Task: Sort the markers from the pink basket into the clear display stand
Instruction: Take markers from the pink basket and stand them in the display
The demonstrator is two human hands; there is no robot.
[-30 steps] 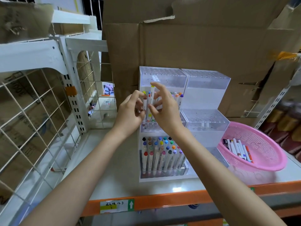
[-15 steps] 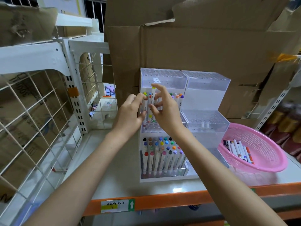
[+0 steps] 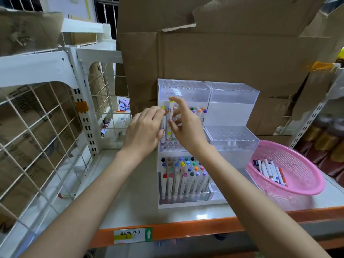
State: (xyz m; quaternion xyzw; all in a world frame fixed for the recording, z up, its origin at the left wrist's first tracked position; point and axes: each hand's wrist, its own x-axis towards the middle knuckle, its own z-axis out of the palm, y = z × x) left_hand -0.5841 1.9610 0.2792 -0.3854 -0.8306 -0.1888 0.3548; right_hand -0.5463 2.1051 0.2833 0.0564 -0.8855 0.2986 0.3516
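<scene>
At the near edge, an orange shelf rail [image 3: 195, 227] carries a label [image 3: 133, 236] with a green arrow. Both bare forearms reach over it and across the pale shelf [image 3: 130, 192] to the clear display stand [image 3: 183, 90], which rises in three steps. Its lowest left step is packed with upright markers [image 3: 184, 175], their coloured caps showing.

On the step above, the left hand [image 3: 144, 131] curls its fingers and thumb round a white marker [image 3: 163, 121] at the stand's left edge, with the index fingertip near that marker's cap. Just beside it, the right hand [image 3: 186, 127] pinches a yellow-capped marker [image 3: 169, 118] by the barrel between thumb and fingers. This marker stands upright, its lower end over the holes of the middle step. The right index finger is stretched upward, its tip at the top cap. More capped markers [image 3: 199, 111] stand in a row behind the right hand on the same step.

To the right, touching the stand's lower corner, sits the pink basket [image 3: 297, 190], tilted, with loose markers [image 3: 270, 170] lying in a bunch inside. A white wire grid panel [image 3: 37, 136] closes off the left side. Cardboard boxes [image 3: 223, 56] rise behind the stand.
</scene>
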